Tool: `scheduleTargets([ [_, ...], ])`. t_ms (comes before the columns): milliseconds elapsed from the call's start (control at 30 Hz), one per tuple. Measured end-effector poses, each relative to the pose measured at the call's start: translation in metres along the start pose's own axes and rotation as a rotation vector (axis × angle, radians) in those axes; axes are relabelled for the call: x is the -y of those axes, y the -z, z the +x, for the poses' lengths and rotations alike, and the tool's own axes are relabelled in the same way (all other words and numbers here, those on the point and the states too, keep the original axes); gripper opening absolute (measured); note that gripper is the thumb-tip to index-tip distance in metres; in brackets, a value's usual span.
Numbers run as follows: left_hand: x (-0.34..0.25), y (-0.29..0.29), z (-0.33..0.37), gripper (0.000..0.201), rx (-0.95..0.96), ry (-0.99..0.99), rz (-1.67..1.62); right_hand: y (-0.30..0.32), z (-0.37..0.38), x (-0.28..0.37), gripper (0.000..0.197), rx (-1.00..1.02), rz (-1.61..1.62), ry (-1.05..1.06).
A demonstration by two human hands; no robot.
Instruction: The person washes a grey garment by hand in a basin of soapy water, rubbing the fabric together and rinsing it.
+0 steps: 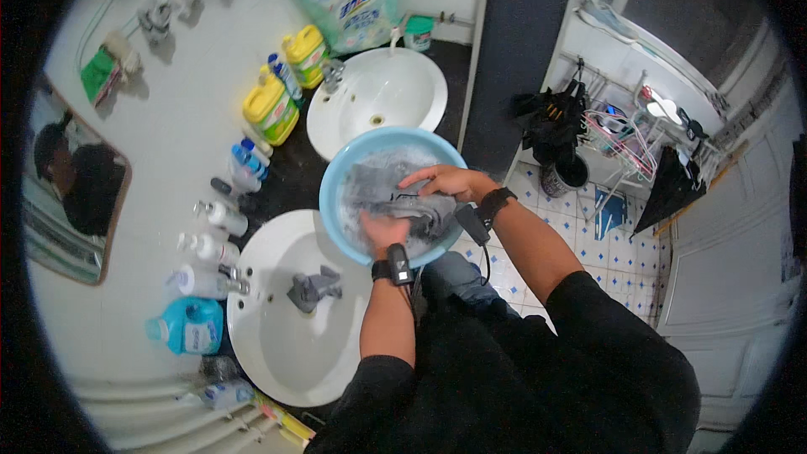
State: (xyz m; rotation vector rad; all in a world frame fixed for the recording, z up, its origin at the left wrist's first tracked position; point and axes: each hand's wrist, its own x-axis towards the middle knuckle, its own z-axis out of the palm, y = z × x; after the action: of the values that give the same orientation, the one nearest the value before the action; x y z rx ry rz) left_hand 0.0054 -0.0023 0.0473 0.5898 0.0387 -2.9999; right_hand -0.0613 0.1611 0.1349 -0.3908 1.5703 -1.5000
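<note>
From here I see a round, smooth pale-blue plastic basin (329,202) between two glossy white oval sinks (303,353), overlapping their edges in view. In it lies a soft grey cloth (376,183), sodden and creased, ringed by frothy white suds (405,156). The right hand (445,182) has its fingers bent over the fabric, gripping a fold; the left hand (384,230) presses low against it, fingertips buried, so I can't tell whether they close. A smaller crumpled grey cloth (313,289) sits in the nearer sink, beside a rounded, translucent blue jug (193,326).
</note>
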Motion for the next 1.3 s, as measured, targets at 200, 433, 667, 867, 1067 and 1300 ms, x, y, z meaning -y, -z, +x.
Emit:
scheduleTargets([
  [200,0.013,-0.003,-0.006,0.051,-0.107,0.226,0.078,0.004,0.0,-0.03,0.037,-0.127,0.018,-0.1],
  [433,0.003,0.002,-0.004,0.043,-0.007,0.058,0.189,-0.007,0.002,-0.037,0.036,-0.199,-0.245,-0.107],
  [667,-0.005,0.018,0.012,0.036,-0.166,0.259,0.385,-0.019,0.005,-0.032,0.031,-0.245,-0.292,-0.154],
  [867,-0.002,0.029,0.026,0.036,-0.219,0.373,0.438,-0.01,0.01,-0.042,0.027,-0.286,-0.275,-0.128],
  [1067,0.01,-0.001,0.018,0.042,-0.342,0.323,0.507,-0.003,0.004,-0.051,0.024,-0.326,-0.377,-0.091],
  [1300,0.013,-0.019,-0.008,0.039,-0.619,0.228,0.443,-0.003,-0.002,-0.048,0.024,-0.34,-0.012,-0.026],
])
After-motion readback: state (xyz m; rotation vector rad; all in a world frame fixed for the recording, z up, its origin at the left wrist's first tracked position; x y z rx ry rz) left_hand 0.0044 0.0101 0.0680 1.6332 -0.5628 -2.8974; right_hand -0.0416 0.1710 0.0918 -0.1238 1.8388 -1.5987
